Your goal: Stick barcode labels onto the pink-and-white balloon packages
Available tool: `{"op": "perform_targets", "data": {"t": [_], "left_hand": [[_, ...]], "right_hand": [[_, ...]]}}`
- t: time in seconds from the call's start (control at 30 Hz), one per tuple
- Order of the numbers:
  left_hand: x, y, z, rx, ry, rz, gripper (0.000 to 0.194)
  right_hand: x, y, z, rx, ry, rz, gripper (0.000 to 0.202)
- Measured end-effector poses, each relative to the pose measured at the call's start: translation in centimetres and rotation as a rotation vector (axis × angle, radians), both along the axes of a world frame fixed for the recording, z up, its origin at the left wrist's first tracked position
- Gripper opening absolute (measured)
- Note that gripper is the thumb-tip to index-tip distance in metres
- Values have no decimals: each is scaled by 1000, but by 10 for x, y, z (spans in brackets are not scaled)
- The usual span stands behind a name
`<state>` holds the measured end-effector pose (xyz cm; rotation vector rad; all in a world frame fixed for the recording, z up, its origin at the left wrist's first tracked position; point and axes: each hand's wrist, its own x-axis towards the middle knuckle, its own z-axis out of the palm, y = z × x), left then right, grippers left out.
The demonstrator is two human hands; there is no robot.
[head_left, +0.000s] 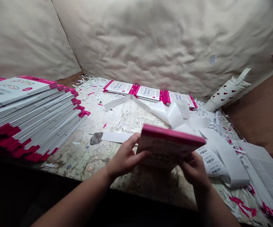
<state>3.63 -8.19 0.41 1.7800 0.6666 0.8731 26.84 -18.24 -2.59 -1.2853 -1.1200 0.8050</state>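
A stack of pink-and-white printed packets [167,143] is held upright and slightly tilted above the table's near edge, blurred by motion. Around its left side my left hand [129,156] is closed, thumb across the front. My right hand [194,168] grips the lower right corner, its fingers partly hidden. Just right of that hand lies a strip of barcode labels [209,160], part of a long curling white label band [233,167]. Behind the held stack, more of the white backing strip [176,113] loops across the table.
A large fanned pile of similar packets [32,116] fills the left. Three smaller piles [148,93] line the back wall. A white tumbler with hearts [226,93] leans at back right. Paper scraps [240,203] litter the worn table [117,160]; more packets [266,176] lie at right.
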Motion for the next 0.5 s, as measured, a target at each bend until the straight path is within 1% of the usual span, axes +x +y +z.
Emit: {"op": "perform_targets", "data": {"t": [0.07, 0.1, 0.13, 0.17, 0.23, 0.27, 0.33, 0.37, 0.43, 0.47, 0.5], "left_hand": [[-24, 16, -5, 191, 238, -50, 38], [-38, 24, -10, 293, 364, -65, 39], [-52, 30, -16, 379, 487, -73, 40], [-64, 34, -23, 447, 599, -70, 43], [-81, 36, -37, 522, 773, -54, 50], [-85, 34, -42, 537, 831, -41, 53], [-85, 27, -50, 549, 899, -19, 56], [-83, 23, -52, 551, 912, -11, 56], [-80, 19, -53, 553, 919, -7, 54], [-79, 19, -53, 551, 917, -3, 53], [-80, 20, -53, 550, 912, 9, 52]], "right_hand": [[25, -3, 10, -9, 132, -180, 15], [38, -5, 18, -22, 187, -258, 19], [49, -6, 27, -48, 230, -305, 23], [58, -5, 35, -93, 264, -311, 28], [60, 1, 50, -199, 327, -224, 38], [54, 7, 55, -255, 361, -150, 41], [29, 26, 60, -365, 448, 33, 43], [12, 38, 58, -420, 496, 137, 42], [-20, 62, 50, -510, 577, 304, 37], [-33, 73, 42, -539, 592, 336, 35], [-44, 83, 34, -566, 584, 328, 32]]}}
